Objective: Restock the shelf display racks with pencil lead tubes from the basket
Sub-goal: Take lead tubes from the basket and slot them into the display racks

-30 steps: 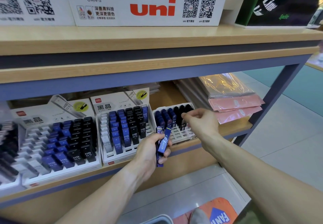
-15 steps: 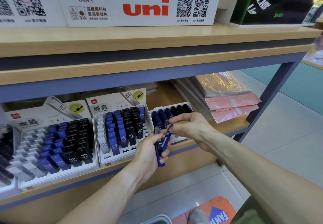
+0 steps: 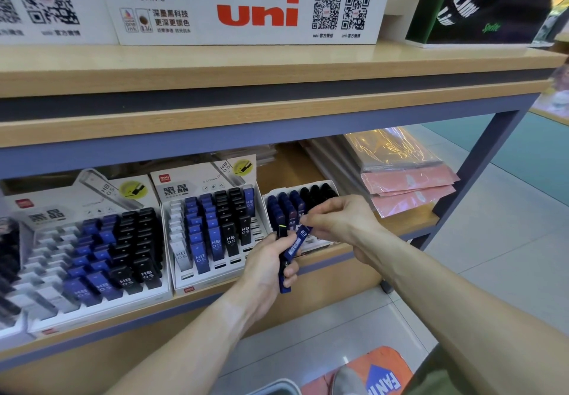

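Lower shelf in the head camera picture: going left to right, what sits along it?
Large lead rack → middle lead rack → small rack behind the hands → pink packets.

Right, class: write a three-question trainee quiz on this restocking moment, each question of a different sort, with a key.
1. True or false: the left hand holds several blue tubes.
2. Which rack sits nearest the right hand? A the left rack; B the middle rack; C the right rack.
3. Fill in: the right hand pinches the top of one ____ tube.

Key: 1 true; 2 C; 3 blue.
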Demonstrator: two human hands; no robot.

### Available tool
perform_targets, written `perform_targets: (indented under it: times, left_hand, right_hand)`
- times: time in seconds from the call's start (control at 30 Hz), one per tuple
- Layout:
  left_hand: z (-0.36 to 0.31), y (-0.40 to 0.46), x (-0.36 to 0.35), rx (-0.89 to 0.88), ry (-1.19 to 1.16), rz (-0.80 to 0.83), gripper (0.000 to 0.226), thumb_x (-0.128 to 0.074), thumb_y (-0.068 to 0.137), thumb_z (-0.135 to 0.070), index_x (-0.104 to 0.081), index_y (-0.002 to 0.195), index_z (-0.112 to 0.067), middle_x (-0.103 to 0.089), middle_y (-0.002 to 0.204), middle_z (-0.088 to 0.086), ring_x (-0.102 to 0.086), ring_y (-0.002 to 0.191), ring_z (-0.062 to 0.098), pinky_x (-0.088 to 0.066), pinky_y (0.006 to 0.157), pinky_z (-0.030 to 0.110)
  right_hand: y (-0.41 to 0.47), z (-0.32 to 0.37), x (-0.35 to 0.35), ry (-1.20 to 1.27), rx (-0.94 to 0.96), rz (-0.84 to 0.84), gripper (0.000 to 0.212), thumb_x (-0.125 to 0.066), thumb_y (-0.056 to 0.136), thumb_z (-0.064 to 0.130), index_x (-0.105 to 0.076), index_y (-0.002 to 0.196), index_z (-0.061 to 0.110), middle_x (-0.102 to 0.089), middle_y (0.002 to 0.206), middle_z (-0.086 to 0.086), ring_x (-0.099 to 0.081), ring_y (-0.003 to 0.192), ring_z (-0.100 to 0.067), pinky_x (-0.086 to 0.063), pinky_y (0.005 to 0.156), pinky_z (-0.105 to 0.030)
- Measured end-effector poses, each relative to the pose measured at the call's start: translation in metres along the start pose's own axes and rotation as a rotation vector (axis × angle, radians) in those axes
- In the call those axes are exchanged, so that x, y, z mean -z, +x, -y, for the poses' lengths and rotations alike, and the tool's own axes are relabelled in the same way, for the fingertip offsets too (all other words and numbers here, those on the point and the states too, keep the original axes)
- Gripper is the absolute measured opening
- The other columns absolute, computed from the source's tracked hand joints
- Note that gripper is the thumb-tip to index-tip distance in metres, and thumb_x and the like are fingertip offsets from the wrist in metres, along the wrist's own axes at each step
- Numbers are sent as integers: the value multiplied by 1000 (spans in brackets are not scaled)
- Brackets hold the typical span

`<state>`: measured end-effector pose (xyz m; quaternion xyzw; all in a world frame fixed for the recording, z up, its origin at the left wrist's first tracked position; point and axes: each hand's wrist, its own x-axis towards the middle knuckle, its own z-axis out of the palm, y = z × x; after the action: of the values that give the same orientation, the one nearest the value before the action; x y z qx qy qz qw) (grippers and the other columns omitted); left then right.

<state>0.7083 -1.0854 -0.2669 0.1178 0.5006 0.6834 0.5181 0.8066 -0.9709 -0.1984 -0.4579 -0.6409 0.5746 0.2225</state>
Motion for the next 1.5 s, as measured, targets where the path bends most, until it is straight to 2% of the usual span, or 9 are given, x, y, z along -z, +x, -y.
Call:
perform_targets:
  times: [0.1, 0.23, 0.33, 0.5, 0.63, 1.07, 1.27, 1.43, 1.5]
  left_hand:
    - [0, 3, -2, -4, -15, -17, 35, -63, 98, -17, -54, 129, -4, -60, 81, 6, -33, 46, 14, -23, 43, 24]
    - [-2, 6, -2, -15, 3, -15, 41, -64, 98, -23, -54, 132, -2, -67, 88, 12, -33, 48, 14, -23, 44, 25]
    - [-1, 8, 0, 24, 13, -67, 44, -67, 96, -31, -59, 131, -6, -70, 96, 11, -34, 46, 14, -24, 42, 25]
    - [-2, 8, 3, 87, -58, -106, 36, -44, 100, -19, -71, 109, 2, -61, 80, 9, -34, 42, 14, -24, 40, 23]
    - [-1, 9, 4, 102, -40, -118, 36, -41, 102, -14, -69, 113, 4, -61, 77, 8, -35, 43, 14, -25, 38, 23]
    - [-2, 8, 3, 111, -8, -149, 32, -44, 103, -14, -66, 118, 3, -60, 75, 8, -40, 45, 16, -24, 39, 23]
    - [-4, 5, 3, 116, -6, -141, 30, -45, 103, -14, -66, 117, 2, -60, 77, 10, -42, 47, 16, -25, 37, 23]
    - [-5, 4, 1, 119, -4, -127, 30, -48, 103, -14, -71, 113, 3, -62, 78, 10, -49, 49, 19, -27, 36, 25]
    - [-5, 3, 1, 113, 5, -113, 30, -49, 103, -14, -73, 112, 2, -61, 85, 11, -52, 52, 19, -28, 36, 25]
  right_hand:
    - [1, 8, 8, 11, -9, 35, 22, -91, 72, 9, -77, 87, 3, -78, 82, -13, -78, 78, -23, -63, 75, -30]
    - [0, 18, 20, -109, 135, 167, 21, -84, 77, -1, -77, 94, 8, -78, 86, -12, -76, 81, -23, -62, 76, -28]
    - [6, 19, 26, -174, 280, 91, 19, -83, 78, -3, -77, 91, 8, -77, 83, -10, -75, 77, -21, -62, 75, -25]
    - [27, 9, 22, -450, 550, -8, 18, -81, 81, 3, -75, 84, 20, -75, 80, 4, -72, 73, -7, -60, 74, -24]
    - [36, 1, 14, -605, 676, -22, 18, -77, 83, 5, -75, 87, 23, -73, 81, 13, -69, 76, 0, -54, 72, -14]
    - [48, -10, 8, -666, 660, 56, 18, -79, 82, 4, -77, 87, 22, -73, 81, 11, -68, 75, 3, -49, 70, -5]
    - [52, -15, 5, -787, 773, -38, 13, -81, 81, 10, -80, 93, 16, -67, 99, 3, -63, 83, -13, -53, 76, -27]
    - [52, -14, 4, -837, 692, -68, 12, -79, 84, 13, -81, 95, 16, -69, 100, 1, -52, 81, -7, -42, 72, -24]
    - [50, -13, 6, -848, 688, -68, 13, -79, 85, 13, -81, 97, 16, -66, 96, 4, -50, 79, -5, -43, 71, -24]
